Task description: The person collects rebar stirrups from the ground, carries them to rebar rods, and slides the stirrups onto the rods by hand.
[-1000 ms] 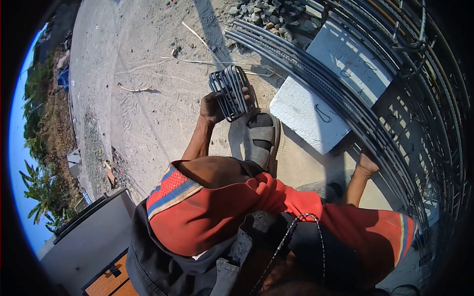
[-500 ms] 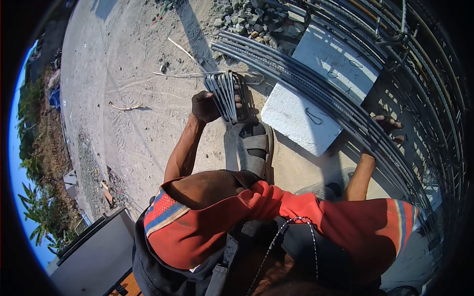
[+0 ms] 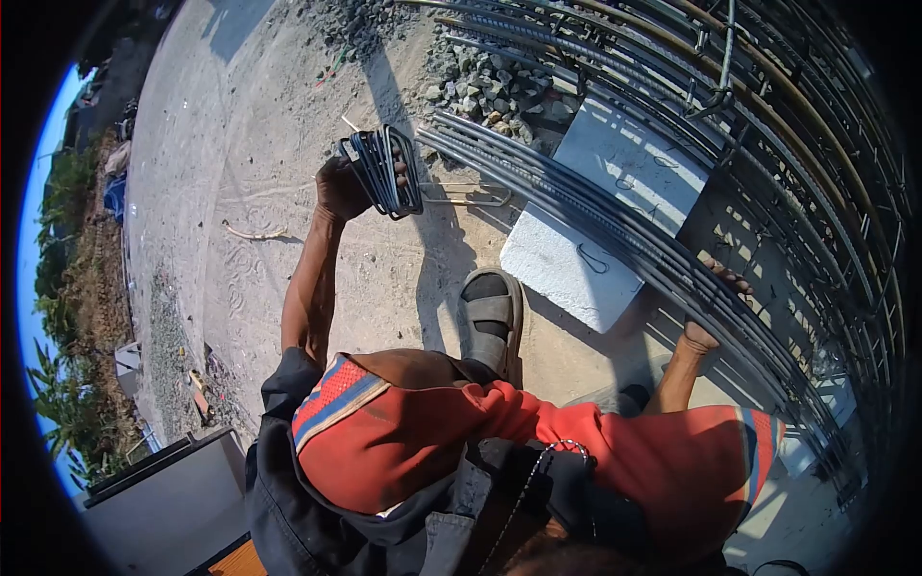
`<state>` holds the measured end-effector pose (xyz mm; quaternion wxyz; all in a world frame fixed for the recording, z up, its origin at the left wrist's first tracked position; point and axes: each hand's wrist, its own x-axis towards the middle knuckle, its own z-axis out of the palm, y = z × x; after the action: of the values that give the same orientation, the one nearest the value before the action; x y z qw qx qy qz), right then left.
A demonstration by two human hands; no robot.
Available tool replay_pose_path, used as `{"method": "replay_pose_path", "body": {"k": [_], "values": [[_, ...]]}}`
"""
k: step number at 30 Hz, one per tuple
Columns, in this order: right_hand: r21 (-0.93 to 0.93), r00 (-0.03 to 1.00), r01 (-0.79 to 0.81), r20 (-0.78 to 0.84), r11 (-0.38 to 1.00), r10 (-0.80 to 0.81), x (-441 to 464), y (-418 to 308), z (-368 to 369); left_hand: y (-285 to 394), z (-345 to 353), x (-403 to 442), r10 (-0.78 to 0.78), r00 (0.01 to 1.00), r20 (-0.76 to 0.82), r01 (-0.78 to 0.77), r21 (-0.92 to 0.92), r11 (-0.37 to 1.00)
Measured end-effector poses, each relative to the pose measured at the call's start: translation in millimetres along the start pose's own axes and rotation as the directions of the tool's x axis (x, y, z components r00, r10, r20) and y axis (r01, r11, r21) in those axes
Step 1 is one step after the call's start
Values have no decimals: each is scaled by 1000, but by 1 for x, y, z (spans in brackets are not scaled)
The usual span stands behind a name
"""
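Your left hand (image 3: 341,189), clamped on the bent steel rings (image 3: 386,173), is swinging them farther left, bringing them just beside the far ends of the steel bars (image 3: 615,230), while your right hand (image 3: 702,335) is wrapping around those bars, right of the white block (image 3: 557,271)

From my remote seat, I see sandy ground (image 3: 240,115) sunlit across left and middle. Stone pile (image 3: 490,91) sits far, middle; second heap (image 3: 355,24) farther off, just left of it. Pale stick (image 3: 254,233) lies on sand, left. Reddish fragment (image 3: 200,401) lies nearer. I make out green plants (image 3: 62,389) along left edge; blue thing (image 3: 114,196) far left, too small to identify. Pale panel (image 3: 168,504) with dark edge, near left; orange surface (image 3: 238,560) nearer still.
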<state>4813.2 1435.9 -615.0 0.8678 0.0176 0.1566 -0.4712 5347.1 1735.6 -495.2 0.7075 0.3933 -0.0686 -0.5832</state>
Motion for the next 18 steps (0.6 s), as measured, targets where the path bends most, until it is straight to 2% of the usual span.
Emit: {"method": "replay_pose_path", "body": {"k": [4,5,8,12,16,17,18], "values": [[0,999,-9,34,1000,9,12,5,2,28,4,27,-133,991,19,131,82,988],[6,999,-12,39,1000,12,14,6,3,30,8,32,-137,990,-24,139,82,987],[14,998,-20,62,1000,19,17,6,5,35,17,49,-174,982,70,172,31,985],[31,995,-23,93,999,20,24,6,10,45,33,60,-255,967,-4,254,129,959],[67,990,-39,138,997,29,34,14,13,42,43,71,-344,933,103,334,104,937],[76,988,-45,147,996,34,36,15,14,41,17,73,-349,936,-52,352,133,926],[84,986,-53,163,995,38,38,17,17,39,20,75,-369,929,-24,369,120,922]]}}
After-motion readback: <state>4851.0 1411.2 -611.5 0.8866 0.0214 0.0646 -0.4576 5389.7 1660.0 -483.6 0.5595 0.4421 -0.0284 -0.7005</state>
